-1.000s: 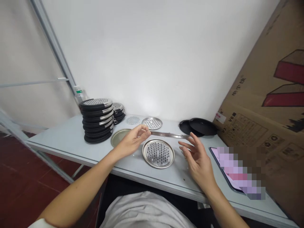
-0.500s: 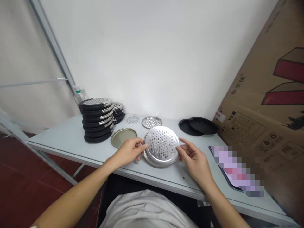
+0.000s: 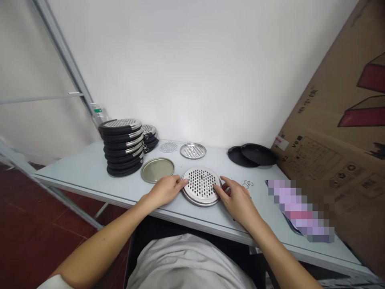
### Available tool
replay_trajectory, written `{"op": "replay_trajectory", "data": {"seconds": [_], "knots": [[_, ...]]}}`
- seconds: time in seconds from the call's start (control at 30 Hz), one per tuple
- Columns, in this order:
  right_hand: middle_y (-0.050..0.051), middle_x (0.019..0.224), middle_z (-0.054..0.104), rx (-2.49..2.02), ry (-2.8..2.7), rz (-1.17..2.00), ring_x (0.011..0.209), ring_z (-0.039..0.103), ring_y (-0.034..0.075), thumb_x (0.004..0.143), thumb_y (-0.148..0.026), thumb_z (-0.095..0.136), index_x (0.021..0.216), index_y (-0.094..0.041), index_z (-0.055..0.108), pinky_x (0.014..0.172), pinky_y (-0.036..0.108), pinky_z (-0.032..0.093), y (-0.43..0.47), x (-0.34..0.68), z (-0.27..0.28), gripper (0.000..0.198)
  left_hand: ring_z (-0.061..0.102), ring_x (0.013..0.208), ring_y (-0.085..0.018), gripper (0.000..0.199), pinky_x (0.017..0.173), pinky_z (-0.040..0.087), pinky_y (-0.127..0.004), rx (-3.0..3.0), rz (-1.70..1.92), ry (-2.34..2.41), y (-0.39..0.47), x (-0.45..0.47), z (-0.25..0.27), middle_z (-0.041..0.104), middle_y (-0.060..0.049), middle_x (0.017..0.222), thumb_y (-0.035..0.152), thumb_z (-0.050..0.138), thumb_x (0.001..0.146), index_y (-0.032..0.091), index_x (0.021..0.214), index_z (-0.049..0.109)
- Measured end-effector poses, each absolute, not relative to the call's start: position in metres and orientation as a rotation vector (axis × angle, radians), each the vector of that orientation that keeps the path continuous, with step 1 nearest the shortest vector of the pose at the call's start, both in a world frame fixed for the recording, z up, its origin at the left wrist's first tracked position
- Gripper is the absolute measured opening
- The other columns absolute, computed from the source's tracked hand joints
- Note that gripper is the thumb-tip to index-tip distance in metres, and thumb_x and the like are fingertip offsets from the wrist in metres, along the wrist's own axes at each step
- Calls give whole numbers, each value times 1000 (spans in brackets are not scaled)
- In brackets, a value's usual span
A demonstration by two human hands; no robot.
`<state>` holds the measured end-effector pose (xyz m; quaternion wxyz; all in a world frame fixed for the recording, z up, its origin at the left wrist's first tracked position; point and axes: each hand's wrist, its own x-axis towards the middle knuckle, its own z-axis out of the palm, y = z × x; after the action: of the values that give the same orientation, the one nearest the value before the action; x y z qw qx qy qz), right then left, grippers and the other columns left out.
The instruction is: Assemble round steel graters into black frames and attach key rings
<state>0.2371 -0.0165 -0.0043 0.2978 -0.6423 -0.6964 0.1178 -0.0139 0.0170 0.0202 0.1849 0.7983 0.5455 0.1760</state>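
Note:
A round metal grater disc (image 3: 202, 184) lies close to level near the front edge of the table, over another round metal rim (image 3: 197, 203) that shows below it. My left hand (image 3: 167, 190) is closed on the disc's left edge, thumb on top. On the right edge rest the thumb and fingers of my right hand (image 3: 236, 197), also closed around the rim. Left of the disc lies a shallow olive-gold round lid (image 3: 156, 170). Behind it are a rimmed grater plate (image 3: 193, 151) and a flat perforated disc (image 3: 168, 147).
A tall stack of black-edged round graters (image 3: 122, 148) stands at the left, with a shorter stack (image 3: 150, 138) behind and a clear bottle (image 3: 96, 114). Black round trays (image 3: 258, 154), small metal rings (image 3: 247, 184), a pixelated object (image 3: 297, 212) and a cardboard box (image 3: 339, 160) are at the right.
The grater disc has gone from tilted up to nearly level over the rim below it, with both hands still at its edges. My right hand has shifted slightly left, and the small rings now show.

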Motion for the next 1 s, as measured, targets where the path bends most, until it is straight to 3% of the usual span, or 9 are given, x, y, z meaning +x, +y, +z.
{"op": "replay_trajectory", "data": {"seconds": [0.17,0.3,0.4,0.5,0.7,0.8,1.0], "knots": [[9,96,68,-1673,-1885,299,84,63,25,92,-51,48,126,-17,60,81,39,47,-18,241,-8,49,59,67,-20,44,61,35,-28,2244,551,1539,18,-20,18,63,-2,68,55,41,94,19,75,59],[10,105,68,-1637,-1885,277,89,63,25,90,-55,51,125,-18,60,83,40,49,-22,250,-10,52,61,74,-18,33,69,44,-28,2205,731,1389,14,-24,13,65,-1,79,51,54,91,20,97,60],[11,118,65,-1561,-1944,239,107,60,28,88,-54,56,128,-19,58,93,42,47,-24,252,-11,53,61,97,-21,47,87,47,-33,2295,796,1315,9,-24,10,64,-6,106,52,65,83,22,119,57],[11,125,63,-1496,-2019,221,118,54,29,86,-53,60,128,-20,58,101,44,44,-25,250,-12,54,52,118,-27,65,103,41,-42,2397,725,1292,7,-24,8,57,-9,124,59,68,78,26,132,53],[15,139,54,-1519,-2093,214,129,48,34,80,-60,64,133,-19,57,106,50,41,-27,248,-14,68,36,137,-34,87,113,32,-50,2462,597,1257,10,-28,3,40,-12,148,67,70,70,28,144,42],[17,144,49,-1508,-2129,229,133,44,35,78,-60,65,138,-19,52,109,52,38,-27,250,-17,74,32,141,-34,92,115,28,-51,2486,587,1226,12,-29,-1,36,-12,152,66,71,70,28,147,38],[16,148,45,-1482,-2150,253,136,41,34,80,-56,65,142,-20,48,111,52,36,-26,252,-23,75,42,135,-30,88,114,33,-45,2508,675,1173,13,-27,-1,48,-12,145,62,73,71,24,145,42]]}}
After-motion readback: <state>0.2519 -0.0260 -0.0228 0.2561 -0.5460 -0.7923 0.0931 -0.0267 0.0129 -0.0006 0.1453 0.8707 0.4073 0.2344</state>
